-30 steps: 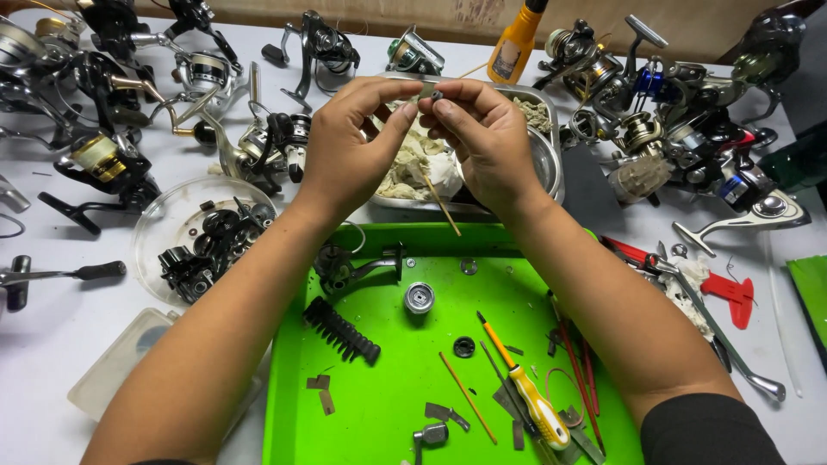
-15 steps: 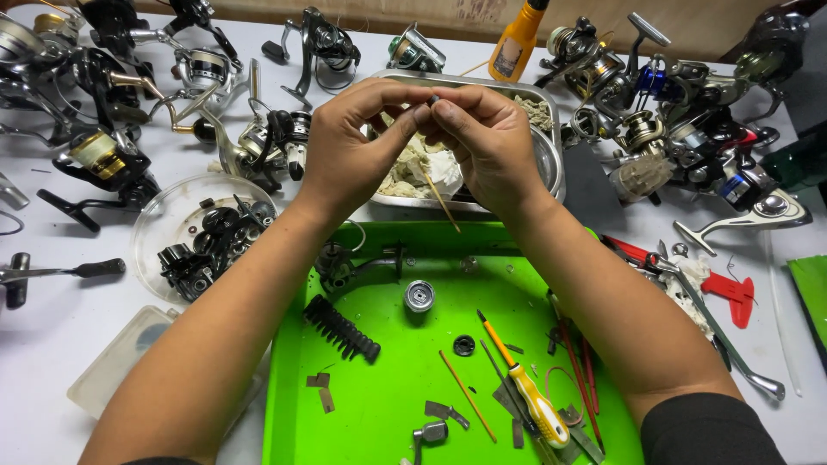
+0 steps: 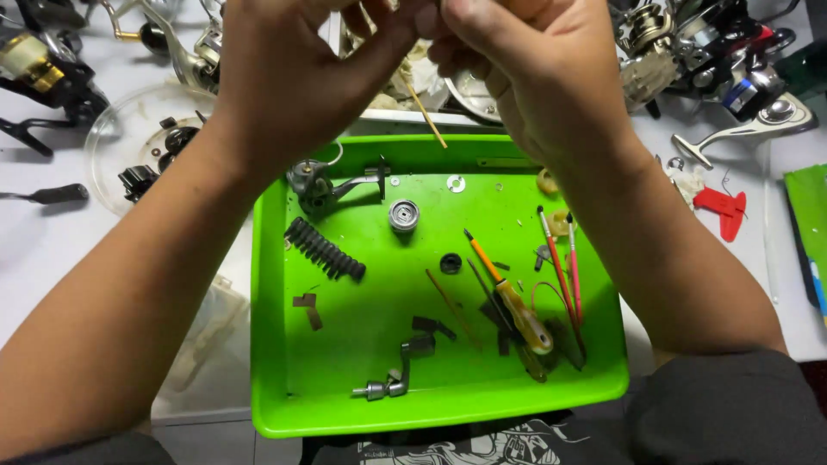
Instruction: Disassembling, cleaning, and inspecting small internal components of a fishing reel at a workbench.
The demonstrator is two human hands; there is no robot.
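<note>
Left hand (image 3: 293, 77): raised at the top of the view, fingers curled inward, fingertips meeting those of the other hand.
Right hand (image 3: 525, 73): raised opposite the left hand, fingers bent and closed toward it; the two hands are pressed together at the fingertips.
Object between the hands: a small part is pinched where the fingertips meet; it runs off the top edge, so its kind cannot be told.
Thin stick (image 3: 426, 112): pale brown, slanting down from under the fingertips of both hands, lower end just above the tray's far rim; which hand holds it cannot be told.
Green tray (image 3: 276, 344): on the table directly below both hands, between the forearms.
Tray contents: a grey reel body part (image 3: 314, 182) below the left hand; a black ribbed part (image 3: 325, 249) nearer the left forearm; a small round metal spool (image 3: 403, 215) under the gap between the hands; an orange-and-yellow screwdriver (image 3: 512, 297) and red-handled picks (image 3: 564, 267) beside the right forearm; a metal crank handle (image 3: 392, 379) near the tray's near rim.
Clear round dish (image 3: 112, 138): left of the left hand, holding dark parts.
Fishing reels (image 3: 689, 52): crowded on the table beyond the right hand.
Red plastic piece (image 3: 722, 207): on the table right of the right forearm.
</note>
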